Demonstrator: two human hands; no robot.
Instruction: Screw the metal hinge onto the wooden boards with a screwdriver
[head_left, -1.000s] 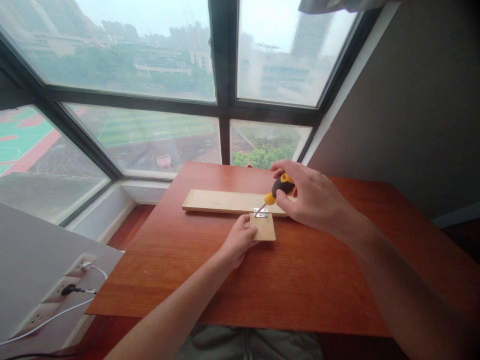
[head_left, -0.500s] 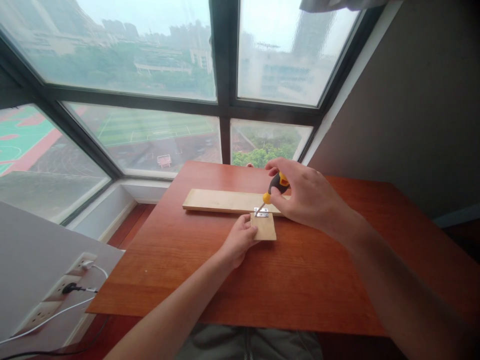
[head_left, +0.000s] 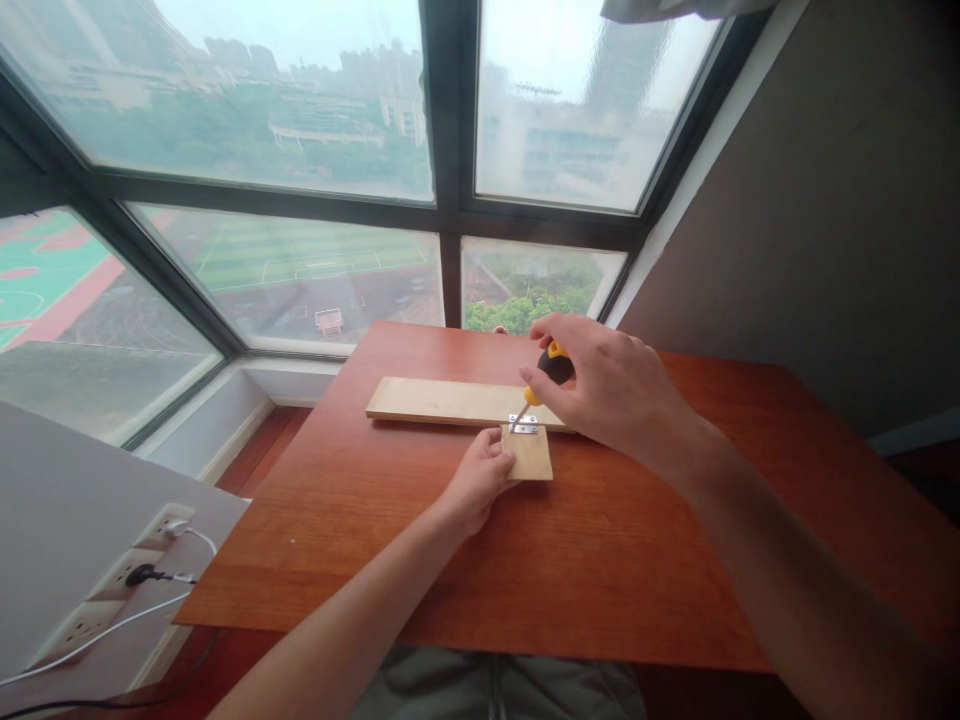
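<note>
My right hand is closed round the black and yellow handle of a screwdriver. Its shaft slants down to the left, and the tip meets the left part of a silver hinge. That hinge lies across the edges of a small square wooden board and a long pale wooden board. With thumb on top and fingers at the left edge and underneath, my left hand grips the small board. The long board lies flat behind it, its right end hidden by my right hand.
Both boards are on a reddish-brown wooden table. Large windows rise beyond its far edge, with a grey wall at the right. Wall sockets with plugged-in cables are at the lower left, beside the table.
My right hand has turned slightly on the screwdriver, its thumb shifting left and up along the handle. The left hand and both boards have stayed in place.
</note>
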